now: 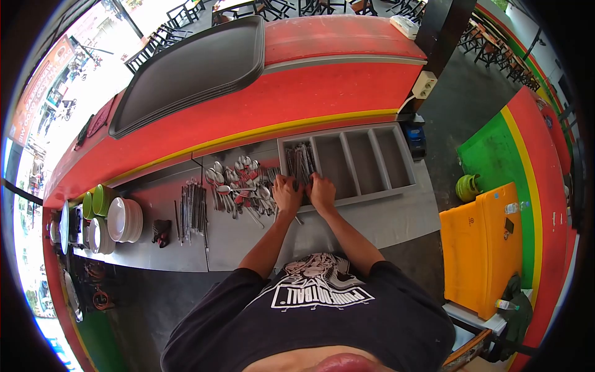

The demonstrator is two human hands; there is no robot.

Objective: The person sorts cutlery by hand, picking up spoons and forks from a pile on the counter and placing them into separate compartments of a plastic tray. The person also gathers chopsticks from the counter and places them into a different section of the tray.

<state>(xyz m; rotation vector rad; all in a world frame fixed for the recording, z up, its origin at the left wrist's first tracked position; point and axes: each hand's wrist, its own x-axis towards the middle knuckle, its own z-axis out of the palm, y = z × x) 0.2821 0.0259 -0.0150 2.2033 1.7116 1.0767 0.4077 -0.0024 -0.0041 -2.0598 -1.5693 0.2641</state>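
Note:
A grey cutlery tray [362, 198] with several long compartments lies on the metal counter. Its leftmost compartment holds a bunch of thin metal cutlery [300, 160], whose exact kind I cannot make out. My left hand [287, 194] and my right hand [321, 191] are at the near end of this bunch, one on each side. Both have curled fingers closed against the cutlery; the fingertips are partly hidden. Left of the tray, a loose heap of spoons [238, 180] and forks spreads over the counter. Farther left lies a row of thin metal utensils [194, 208].
Stacked white plates [125, 220] and green bowls [102, 199] stand at the counter's left end, near a small dark object [162, 232]. Black serving trays [192, 74] rest on the red ledge. A blue-black box [414, 141] sits right of the cutlery tray. An orange bin [477, 248] stands at right.

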